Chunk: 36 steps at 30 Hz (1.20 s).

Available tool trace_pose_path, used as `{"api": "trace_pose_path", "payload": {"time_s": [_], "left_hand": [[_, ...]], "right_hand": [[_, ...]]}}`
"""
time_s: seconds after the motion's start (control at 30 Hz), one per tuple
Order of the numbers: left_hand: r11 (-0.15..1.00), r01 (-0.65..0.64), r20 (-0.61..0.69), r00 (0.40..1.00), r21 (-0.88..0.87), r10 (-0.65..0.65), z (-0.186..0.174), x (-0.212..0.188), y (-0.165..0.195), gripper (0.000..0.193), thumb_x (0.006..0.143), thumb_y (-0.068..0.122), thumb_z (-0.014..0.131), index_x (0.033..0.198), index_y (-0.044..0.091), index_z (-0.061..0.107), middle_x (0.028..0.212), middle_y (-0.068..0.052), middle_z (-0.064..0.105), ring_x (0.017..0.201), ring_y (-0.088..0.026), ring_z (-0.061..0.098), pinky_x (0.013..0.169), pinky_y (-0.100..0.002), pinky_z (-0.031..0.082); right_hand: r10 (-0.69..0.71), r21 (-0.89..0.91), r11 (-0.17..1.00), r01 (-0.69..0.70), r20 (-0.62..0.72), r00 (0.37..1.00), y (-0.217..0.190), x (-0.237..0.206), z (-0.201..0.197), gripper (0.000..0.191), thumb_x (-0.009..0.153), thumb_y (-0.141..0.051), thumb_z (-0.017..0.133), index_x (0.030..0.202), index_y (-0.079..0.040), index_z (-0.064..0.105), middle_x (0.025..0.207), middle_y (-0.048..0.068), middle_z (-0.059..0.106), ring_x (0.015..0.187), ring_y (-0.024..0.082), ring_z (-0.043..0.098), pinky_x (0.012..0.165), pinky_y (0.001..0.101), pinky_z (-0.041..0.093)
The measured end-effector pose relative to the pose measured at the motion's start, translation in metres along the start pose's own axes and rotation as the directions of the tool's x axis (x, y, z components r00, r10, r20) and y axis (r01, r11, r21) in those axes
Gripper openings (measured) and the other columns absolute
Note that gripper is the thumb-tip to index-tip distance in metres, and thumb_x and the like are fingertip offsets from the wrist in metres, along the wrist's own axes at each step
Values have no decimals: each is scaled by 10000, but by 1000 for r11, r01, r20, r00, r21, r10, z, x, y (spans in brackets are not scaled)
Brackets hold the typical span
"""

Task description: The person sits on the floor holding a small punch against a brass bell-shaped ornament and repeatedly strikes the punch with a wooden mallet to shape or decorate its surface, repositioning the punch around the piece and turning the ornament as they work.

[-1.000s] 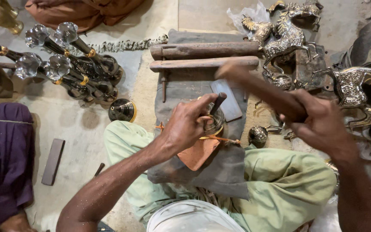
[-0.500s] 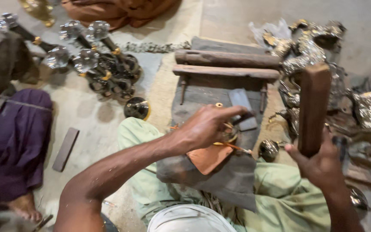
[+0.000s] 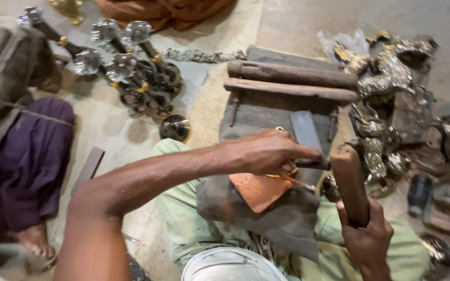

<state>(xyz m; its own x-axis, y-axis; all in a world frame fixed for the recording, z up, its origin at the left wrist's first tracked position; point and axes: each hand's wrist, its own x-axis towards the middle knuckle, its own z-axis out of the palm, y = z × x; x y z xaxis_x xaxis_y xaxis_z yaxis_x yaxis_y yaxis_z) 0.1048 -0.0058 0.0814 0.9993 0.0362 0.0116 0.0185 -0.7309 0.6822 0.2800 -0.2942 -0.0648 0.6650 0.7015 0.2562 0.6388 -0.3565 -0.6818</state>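
Observation:
My left hand reaches across my lap and pinches a thin dark metal punch over a small brass piece that the fingers mostly hide. Under it lies an orange-brown leather scrap on a grey cloth pad spread over my green trouser legs. My right hand grips the lower end of a thick wooden mallet stick, held upright with its top end just right of the punch.
Two long wooden bars lie on a dark cloth ahead. Glass-knobbed brass pieces cluster at the upper left, and a brass dome sits near my knee. Ornate metal figurines pile up on the right. A person in purple clothing sits at left.
The mallet stick has swung from a raised, slanted position down to upright beside the punch. My left hand has stayed on the punch over the brass piece. The view has shifted left.

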Motion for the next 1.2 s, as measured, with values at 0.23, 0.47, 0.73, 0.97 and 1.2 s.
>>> {"api": "trace_pose_path", "payload": {"time_s": [0.23,0.47,0.73,0.97,1.2], "left_hand": [[995,-70,-100,993,-76,62,1,2,-4,625,823,17,662,1397,252,582,750,-149,690,627,-338,676,570,-484,504],[993,69,-108,991,-96,-80,-3,3,-7,645,795,1,677,1404,185,568,693,-137,679,602,-325,685,580,-462,523],[1000,22,-95,995,4,-21,0,6,-4,672,803,66,728,1422,254,549,903,-127,754,744,-391,699,623,-525,537],[997,55,-128,990,-44,-61,-2,-1,-3,586,815,43,727,1357,221,594,868,-141,739,765,-383,698,668,-524,529],[961,9,-426,895,-277,-131,15,-20,-1,570,851,-83,669,1369,139,581,1017,-142,758,793,-254,772,671,-409,580]], "right_hand": [[-45,-93,995,46,7,999,-5,-8,-13,542,862,-228,848,1299,-50,582,936,190,706,818,302,712,729,418,556],[118,-46,992,-119,-21,993,-16,16,-29,638,902,-241,858,1439,-58,566,947,176,707,789,256,689,749,403,557],[51,269,962,-39,-38,998,7,36,-27,401,983,-185,870,1242,-54,593,987,144,676,846,144,645,754,310,526],[-238,49,970,237,21,971,-4,65,-30,530,937,-197,835,1368,-40,569,1044,110,710,906,139,685,792,306,558],[-313,-12,944,329,277,908,-68,129,-60,559,904,-276,784,1369,-66,555,963,161,718,806,223,731,732,378,588]]}}
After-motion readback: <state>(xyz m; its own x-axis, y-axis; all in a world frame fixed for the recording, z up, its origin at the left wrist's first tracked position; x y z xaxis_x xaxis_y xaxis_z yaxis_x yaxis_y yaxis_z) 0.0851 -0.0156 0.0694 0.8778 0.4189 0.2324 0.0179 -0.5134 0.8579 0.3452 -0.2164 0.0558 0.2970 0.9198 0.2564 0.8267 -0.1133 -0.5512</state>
